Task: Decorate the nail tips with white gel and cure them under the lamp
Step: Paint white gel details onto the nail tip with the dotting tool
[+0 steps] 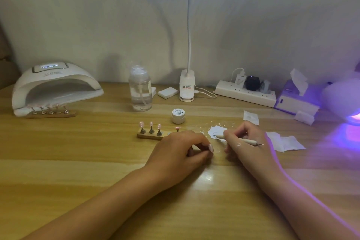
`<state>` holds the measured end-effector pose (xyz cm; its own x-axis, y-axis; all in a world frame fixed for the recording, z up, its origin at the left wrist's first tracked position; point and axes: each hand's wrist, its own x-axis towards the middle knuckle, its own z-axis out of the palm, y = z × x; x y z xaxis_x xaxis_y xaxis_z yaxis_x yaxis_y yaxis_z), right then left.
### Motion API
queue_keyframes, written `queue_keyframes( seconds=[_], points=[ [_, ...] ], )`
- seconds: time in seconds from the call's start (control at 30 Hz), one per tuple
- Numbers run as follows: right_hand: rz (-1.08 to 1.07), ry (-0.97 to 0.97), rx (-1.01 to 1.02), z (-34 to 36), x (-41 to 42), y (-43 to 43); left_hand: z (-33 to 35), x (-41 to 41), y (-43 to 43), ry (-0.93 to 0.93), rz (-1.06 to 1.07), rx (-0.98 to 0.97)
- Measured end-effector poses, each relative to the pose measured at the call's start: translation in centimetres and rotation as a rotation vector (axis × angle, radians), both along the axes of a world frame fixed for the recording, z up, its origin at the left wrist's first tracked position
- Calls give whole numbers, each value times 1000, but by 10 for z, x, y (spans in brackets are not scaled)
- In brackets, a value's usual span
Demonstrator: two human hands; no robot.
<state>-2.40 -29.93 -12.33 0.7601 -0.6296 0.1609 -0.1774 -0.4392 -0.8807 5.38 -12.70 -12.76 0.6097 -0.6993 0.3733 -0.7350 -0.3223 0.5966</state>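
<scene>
My right hand [244, 143] grips a thin white dotting pen [238, 139], its far end in a smear of white gel [216, 130] on the table. My left hand [180, 149] rests on the table beside it with curled fingers, pinching something small that I cannot make out. Just behind it stands a wooden strip [150, 135] with pink nail tips [151, 124] on metal stands. A white gel jar [178, 116] with its lid on sits behind that. A second strip of nail tips [51, 113] lies at the mouth of the white curing lamp [54, 86] at far left.
A clear pump bottle [140, 88], a white sponge block [168, 92] and a clip desk lamp [187, 85] stand at the back. A power strip [245, 94] and tissue box [298, 99] are at the right. White wipes [284, 143] lie near my right hand. Purple light glows at far right.
</scene>
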Motion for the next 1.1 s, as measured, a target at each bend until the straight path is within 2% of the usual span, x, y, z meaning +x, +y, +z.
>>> queue_keyframes(
  seconds=[0.53, 0.73, 0.9, 1.1],
  points=[
    [-134, -122, 69, -2, -1, -8, -3, 8, 1, 109, -29, -41],
    [-2, -343, 192, 7, -7, 5, -1, 9, 1, 131, -12, -83],
    [100, -349, 383, 10, -5, 29, -1, 11, 1, 80, 5, -71],
    [141, -281, 430, 6, -3, 35, -1, 12, 0, 56, -12, -34]
  ],
)
